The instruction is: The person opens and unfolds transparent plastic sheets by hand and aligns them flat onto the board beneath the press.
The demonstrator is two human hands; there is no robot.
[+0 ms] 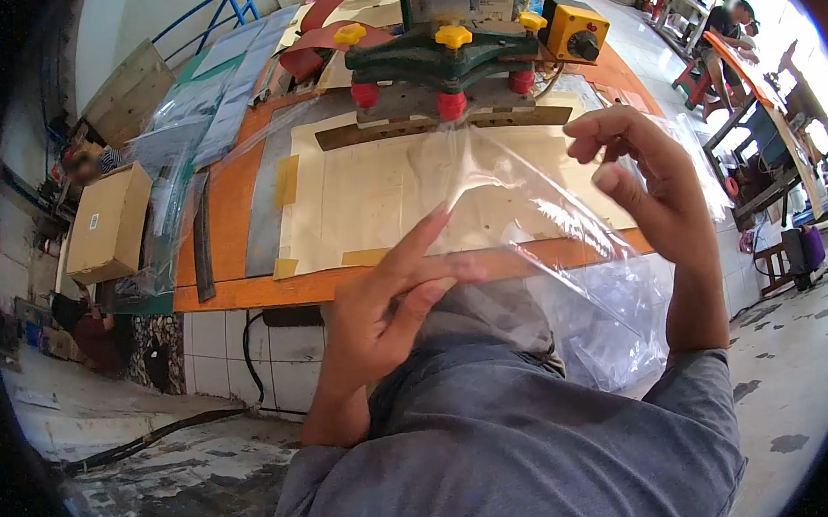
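Observation:
A clear plastic sheet (504, 193) stretches from under the press down over the table edge toward my lap. My left hand (370, 317) is at its near left side, the index finger stretched along the plastic and the thumb and another finger closed on it. My right hand (648, 176) is raised to the right of the sheet, fingers bent and apart from the thumb, nothing visible between them. Beneath the plastic lies a cream-coloured board (364, 200) with tape at its edges. Above it stands the dark green press head (450, 60) with yellow knobs and red feet.
A yellow control box (575, 30) with a black knob sits right of the press. More clear plastic (610, 328) hangs by my lap. At left are a cardboard box (108, 223), a dark strip (203, 237) and plastic sheets (191, 111). A person (726, 41) sits far right.

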